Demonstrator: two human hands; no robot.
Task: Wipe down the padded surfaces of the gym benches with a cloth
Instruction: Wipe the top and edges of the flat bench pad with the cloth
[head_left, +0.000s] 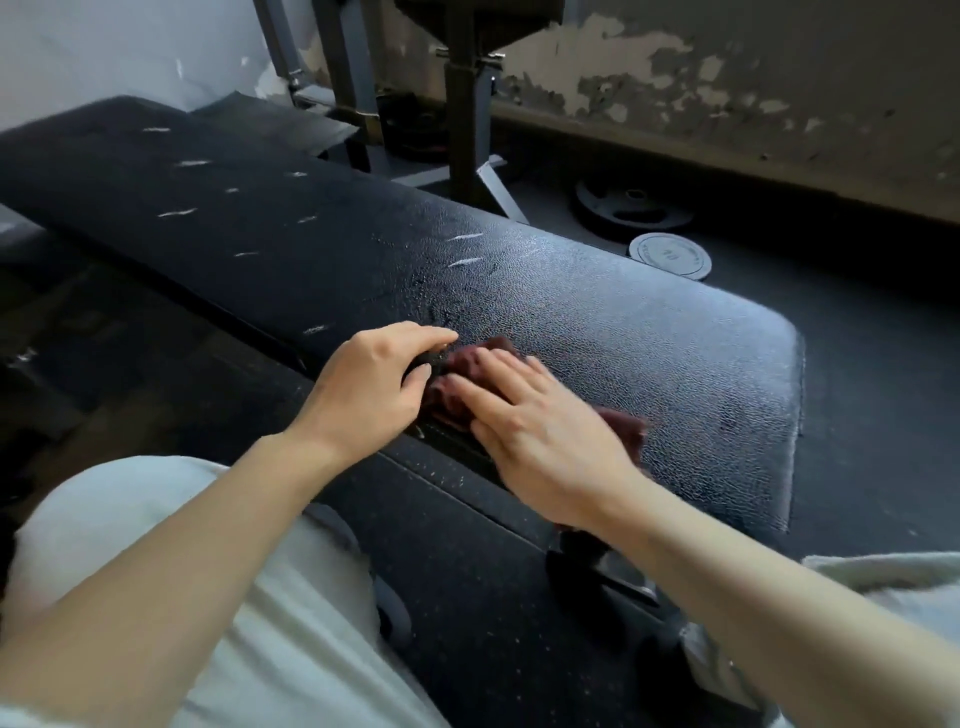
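Pale trousers (156, 571) are filling the near edge of the view, with both bare forearms reaching out over them to the bench. On the black padded tabletop (649, 338), close to its near edge, a dark red cloth (467, 374) is lying bunched. The right hand (545, 431) is pressing flat on it, grip open, fingers straight. The left hand (363, 384) is resting beside it, fingertips touching the pad and thumb meeting the cloth's edge; its grip is also looking open, not clasping. Judging by its folds, the cloth is soft, light and limp, so palm pressure over its middle should be driving it best. Pale scuffs are marking the pad (182, 213) farther along, and weight plates (670, 254) are lying on the floor beyond.
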